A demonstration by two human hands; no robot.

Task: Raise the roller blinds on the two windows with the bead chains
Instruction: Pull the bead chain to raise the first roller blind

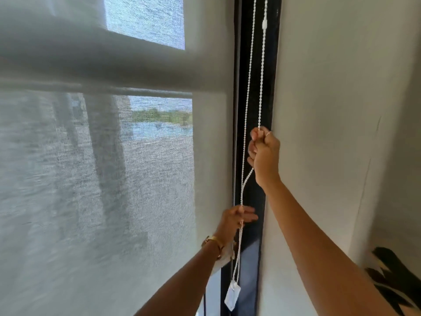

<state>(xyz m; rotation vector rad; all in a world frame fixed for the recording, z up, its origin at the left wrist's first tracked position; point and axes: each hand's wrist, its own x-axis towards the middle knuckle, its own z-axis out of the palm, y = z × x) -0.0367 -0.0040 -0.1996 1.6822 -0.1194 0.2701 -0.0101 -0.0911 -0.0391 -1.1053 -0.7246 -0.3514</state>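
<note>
A sheer grey roller blind (pixel 95 179) covers the window on the left, with the view outside dim through its mesh. A white bead chain (pixel 249 76) hangs in two strands against the black window frame (pixel 268 92). My right hand (pixel 265 153) is a fist shut on the right strand, just below a white connector (pixel 264 23). Lower down, my left hand (pixel 237 221) pinches the chain between thumb and fingers. Below it the loop ends in a white plastic weight (pixel 232 297).
A plain white wall (pixel 341 110) runs along the right of the frame. At the bottom right corner sits a dark, leaf-patterned object (pixel 396 277). A gold watch is on my left wrist.
</note>
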